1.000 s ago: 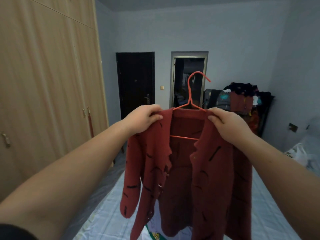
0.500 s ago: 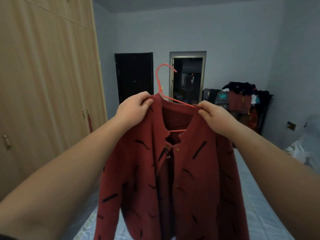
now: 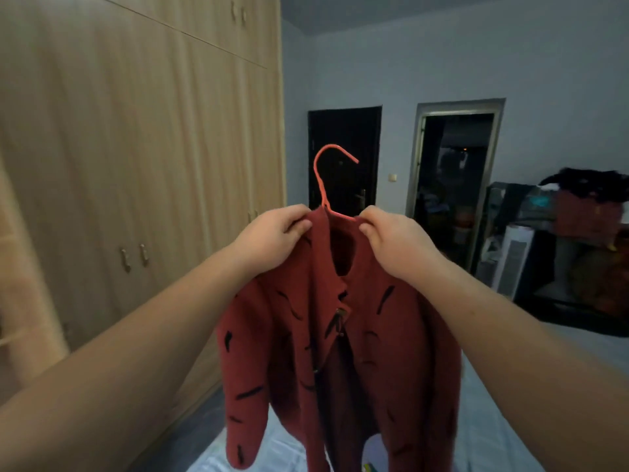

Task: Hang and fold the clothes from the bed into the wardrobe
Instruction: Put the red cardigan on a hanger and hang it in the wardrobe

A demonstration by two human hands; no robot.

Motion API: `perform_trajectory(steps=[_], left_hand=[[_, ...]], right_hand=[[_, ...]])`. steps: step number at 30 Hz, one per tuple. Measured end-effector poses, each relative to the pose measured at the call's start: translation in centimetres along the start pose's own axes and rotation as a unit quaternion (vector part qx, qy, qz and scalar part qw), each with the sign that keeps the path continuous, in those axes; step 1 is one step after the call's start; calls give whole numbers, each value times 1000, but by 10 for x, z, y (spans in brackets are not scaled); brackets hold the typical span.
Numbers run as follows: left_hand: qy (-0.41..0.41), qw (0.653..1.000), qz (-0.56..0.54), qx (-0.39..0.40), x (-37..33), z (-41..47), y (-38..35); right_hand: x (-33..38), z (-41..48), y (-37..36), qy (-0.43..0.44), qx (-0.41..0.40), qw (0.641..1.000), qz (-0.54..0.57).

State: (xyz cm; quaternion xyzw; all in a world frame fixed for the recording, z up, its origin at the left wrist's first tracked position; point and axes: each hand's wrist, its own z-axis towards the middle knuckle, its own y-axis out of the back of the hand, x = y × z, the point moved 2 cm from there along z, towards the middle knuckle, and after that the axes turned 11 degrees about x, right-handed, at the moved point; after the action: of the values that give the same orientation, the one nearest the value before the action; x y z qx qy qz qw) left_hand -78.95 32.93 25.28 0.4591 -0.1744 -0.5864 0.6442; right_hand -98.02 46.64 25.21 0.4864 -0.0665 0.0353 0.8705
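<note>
We are stretching both arms out over the bed [image 3: 585, 352], which is showing pale beneath and to the right of us. Our left hand [image 3: 272, 236] is pinching the red cardigan [image 3: 374, 335] at one side of the neckline, its fingers [image 3: 296, 219] curled onto the knit. Our right hand [image 3: 398, 243] is doing the same on the other side, with its fingers [image 3: 369, 229] closed on the collar edge. We are gripping there, we judge, to be seating the shoulders on the orange wire hanger [image 3: 323, 178] so the garment is not slipping off. The cardigan is hanging in the air between our hands, front partly open, one sleeve dangling low on the left. The hanger's hook is standing up above the collar, free for a rail.

To our left the wooden wardrobe [image 3: 136, 165] is standing with its doors closed, so we are judging that one hand will be needed for its handles [image 3: 134, 255]. Farther off, a dark door [image 3: 343, 158] and an open doorway [image 3: 456, 182] are facing us, and a rack heaped with clothes [image 3: 589, 206] is sitting at the far right.
</note>
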Motion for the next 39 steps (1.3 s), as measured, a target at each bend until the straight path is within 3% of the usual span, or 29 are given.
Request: perform_trajectory(steps=[6, 11, 15, 23, 31, 39], left_hand=[[53, 997, 55, -31, 39, -73, 68], [150, 968, 195, -43, 101, -159, 150], [201, 953, 222, -51, 149, -244, 222], [335, 904, 263, -25, 218, -414, 346], [350, 890, 289, 47, 243, -497, 409], [374, 889, 244, -103, 292, -569, 462]], right_hand=[[100, 43, -32, 92, -45, 995, -22], [193, 81, -70, 132, -56, 989, 20], [283, 104, -106, 159, -40, 985, 49], [442, 137, -186, 170, -44, 973, 147], [579, 160, -238, 214, -3, 952, 219], [633, 203, -288, 276, 74, 925, 249]])
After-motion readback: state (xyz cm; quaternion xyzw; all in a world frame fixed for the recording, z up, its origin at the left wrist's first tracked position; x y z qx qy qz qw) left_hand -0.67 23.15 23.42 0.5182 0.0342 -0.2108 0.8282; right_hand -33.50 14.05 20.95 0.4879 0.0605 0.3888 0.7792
